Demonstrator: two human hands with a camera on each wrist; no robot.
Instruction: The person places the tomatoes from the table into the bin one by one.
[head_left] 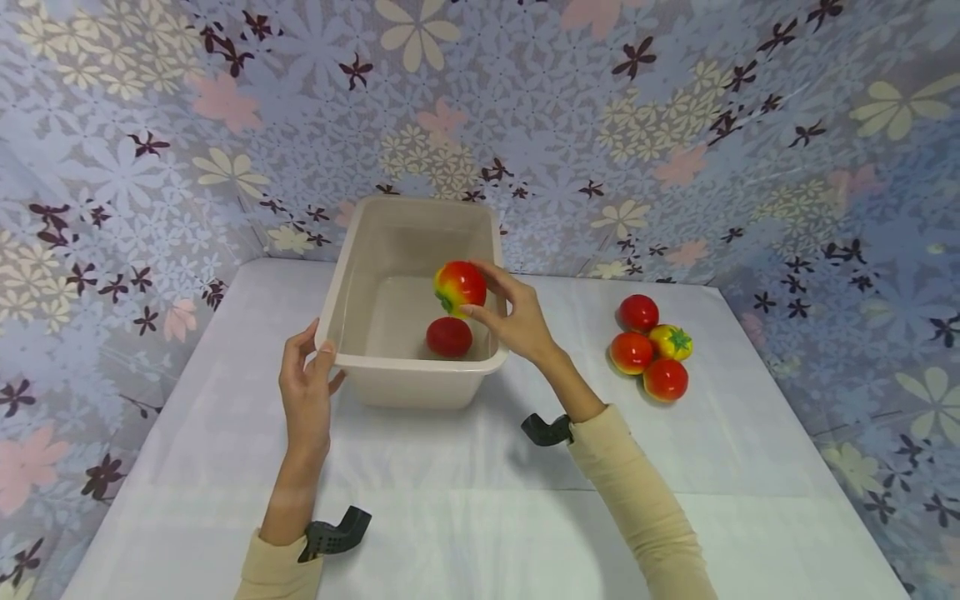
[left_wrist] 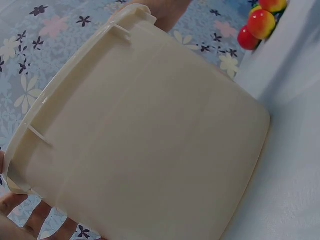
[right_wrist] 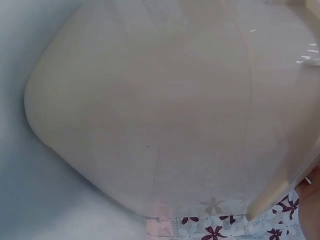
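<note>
Sleeves (head_left: 637, 500), nearside of bin (head_left: 416, 387); left hand (head_left: 307, 390) gripping it; right hand (head_left: 524, 321) half-closed, pinching red-yellow fruit (head_left: 459, 285), best lowered inside gently.

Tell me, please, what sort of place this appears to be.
Probably a small indoor corner set up for recording handwork, though I can't be certain: a flowered backdrop closes in the far edge and both sides of a white-covered table, and a black device is worn at each wrist.
</note>
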